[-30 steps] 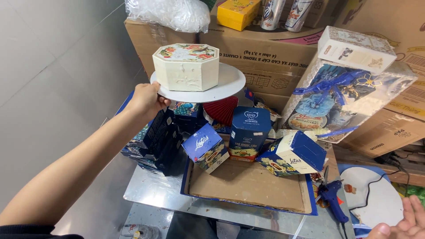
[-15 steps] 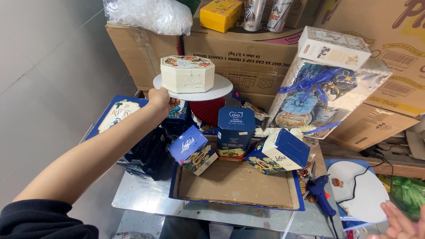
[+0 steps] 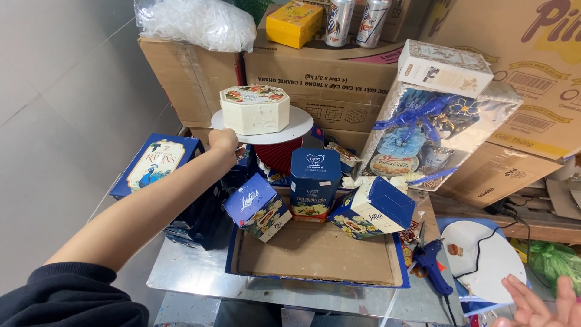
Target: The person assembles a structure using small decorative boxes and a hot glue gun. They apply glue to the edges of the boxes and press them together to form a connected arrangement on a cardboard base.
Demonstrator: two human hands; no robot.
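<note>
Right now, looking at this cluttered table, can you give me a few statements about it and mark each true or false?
1. The left hand touches the rim of the white round board. True.
2. An octagonal cream box sits on that board. True.
3. The right hand grips the blue glue gun. False: it is open at the lower right corner, apart from the gun, which lies on the table.
4. The shallow blue tray is packed full of boxes. False: most of its cardboard floor is bare, with small boxes only at its far edge.
5. Two cans stand on the cardboard boxes behind. True.
</note>
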